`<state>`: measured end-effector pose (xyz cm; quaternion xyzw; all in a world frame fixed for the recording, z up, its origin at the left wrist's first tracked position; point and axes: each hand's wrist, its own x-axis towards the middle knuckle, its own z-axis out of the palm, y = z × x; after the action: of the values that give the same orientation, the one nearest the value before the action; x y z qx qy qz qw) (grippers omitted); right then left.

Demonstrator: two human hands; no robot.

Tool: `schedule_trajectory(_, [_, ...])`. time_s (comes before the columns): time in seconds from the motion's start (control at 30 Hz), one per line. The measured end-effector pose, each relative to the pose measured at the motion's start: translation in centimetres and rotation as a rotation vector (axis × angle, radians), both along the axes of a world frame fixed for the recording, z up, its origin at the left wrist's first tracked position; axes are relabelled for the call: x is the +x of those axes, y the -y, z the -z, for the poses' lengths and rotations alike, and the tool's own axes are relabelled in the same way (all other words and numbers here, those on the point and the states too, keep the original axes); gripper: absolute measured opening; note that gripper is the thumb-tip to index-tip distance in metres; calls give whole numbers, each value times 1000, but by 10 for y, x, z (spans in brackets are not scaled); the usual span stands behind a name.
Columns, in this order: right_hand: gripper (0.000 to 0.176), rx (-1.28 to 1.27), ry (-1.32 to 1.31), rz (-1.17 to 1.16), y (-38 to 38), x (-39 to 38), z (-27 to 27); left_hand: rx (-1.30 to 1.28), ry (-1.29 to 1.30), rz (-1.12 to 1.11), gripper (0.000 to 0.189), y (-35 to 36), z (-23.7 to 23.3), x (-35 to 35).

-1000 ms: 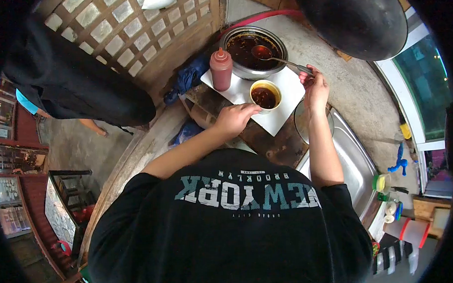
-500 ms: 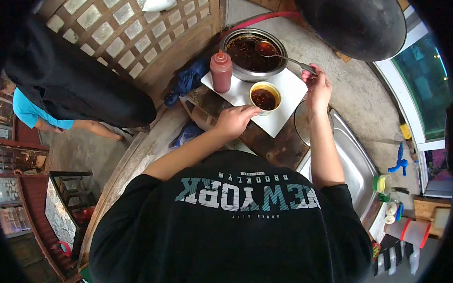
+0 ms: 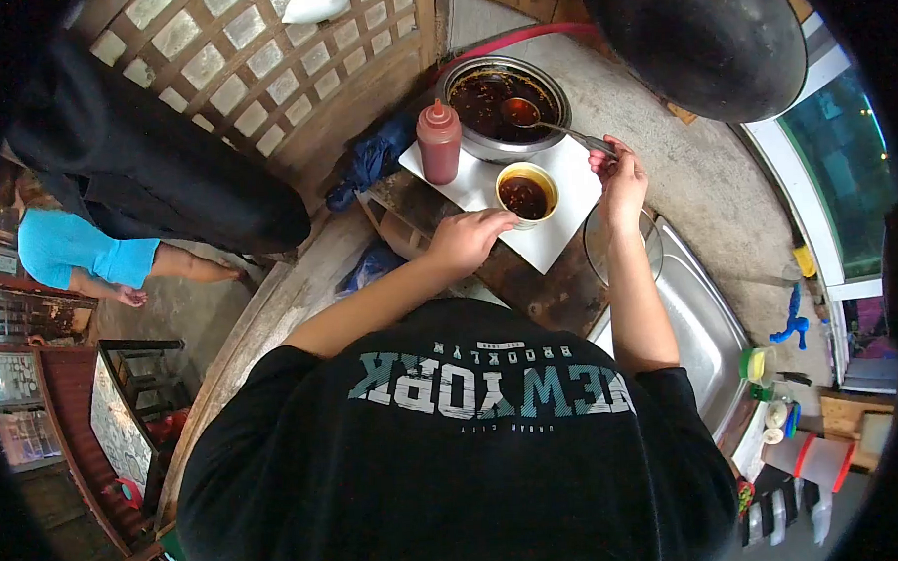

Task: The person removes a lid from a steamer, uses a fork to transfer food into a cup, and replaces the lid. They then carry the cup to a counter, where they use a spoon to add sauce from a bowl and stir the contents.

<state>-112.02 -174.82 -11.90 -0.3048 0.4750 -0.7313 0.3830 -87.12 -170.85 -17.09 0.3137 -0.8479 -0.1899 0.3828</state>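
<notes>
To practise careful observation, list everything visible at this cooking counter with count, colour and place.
metal bowl: one, silver, holding dark sauce, far end of counter
spoon: one, metal, tip in the bowl
squeeze bottle: one, red, left of the bowl
cup: one, yellow-rimmed, on the white sheet
white sheet: one, under cup and bottle
wok: one, black, top right
sink: one, steel, right side
cloth: one, blue, left of the bottle
bystander: one, blue top, far left
left hand: one, beside the cup
right hand: one, gripping the spoon handle

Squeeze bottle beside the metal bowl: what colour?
The squeeze bottle is red, clearest in the head view.
</notes>
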Motion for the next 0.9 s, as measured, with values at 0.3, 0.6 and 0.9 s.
schedule_trajectory(0.3, [28,-56,-5,8,2,-2,-22,-7,24,2,15,1,2,0])
schedule_trajectory(0.6, [28,13,-34,15,1,-1,-2,-8,-5,4,16,4,5,0])
schedule_trajectory(0.9, [29,-38,-18,1,2,1,-14,-19,-1,12,17,4,5,2])
